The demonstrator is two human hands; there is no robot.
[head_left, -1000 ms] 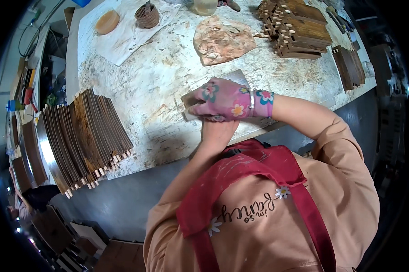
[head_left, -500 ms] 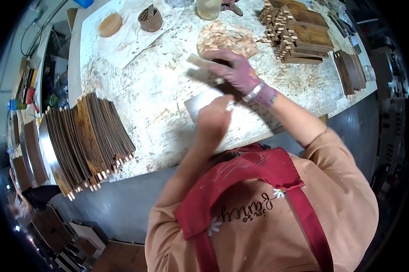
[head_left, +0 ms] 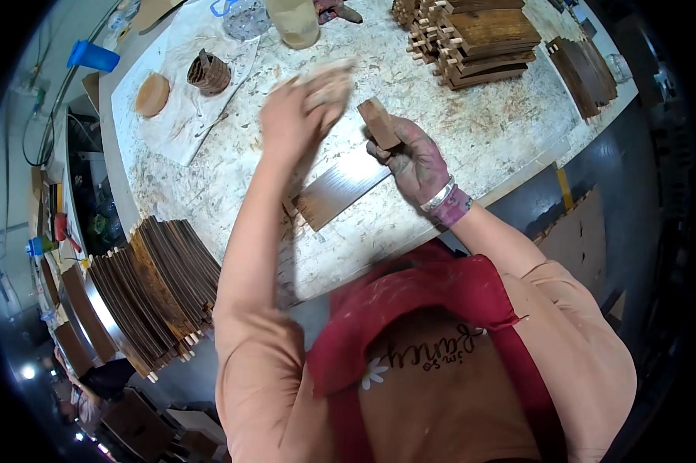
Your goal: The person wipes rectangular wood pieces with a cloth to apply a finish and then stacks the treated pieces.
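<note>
My bare left hand (head_left: 285, 119) is closed on a stained, crumpled cloth (head_left: 331, 86), slightly blurred, above the middle of the table. My right hand (head_left: 417, 160), in a smudged purple glove, grips a small brown wooden block (head_left: 379, 123) between thumb and fingers, its end tilted up. Flat on the table between my arms lies a dark brown wooden board (head_left: 340, 189) with a glossy sheen. Its far right end reaches the gloved fingers; whether they touch it I cannot tell. A small peg-like end shows at the board's left, partly behind my left forearm.
A row of dark slats with pale dowel ends (head_left: 159, 289) stands at the left edge. Stacked doweled boards (head_left: 479, 38) sit at the far right, with more slats (head_left: 583, 77) beyond. A ribbed brown cup (head_left: 209, 73), round yellowish pad (head_left: 153, 95) and cloudy jar (head_left: 294, 23) stand at the back.
My left hand has left the board, reached forward and taken up the cloth from the table. My right hand has turned, tipping the block upright. The whole view has shifted.
</note>
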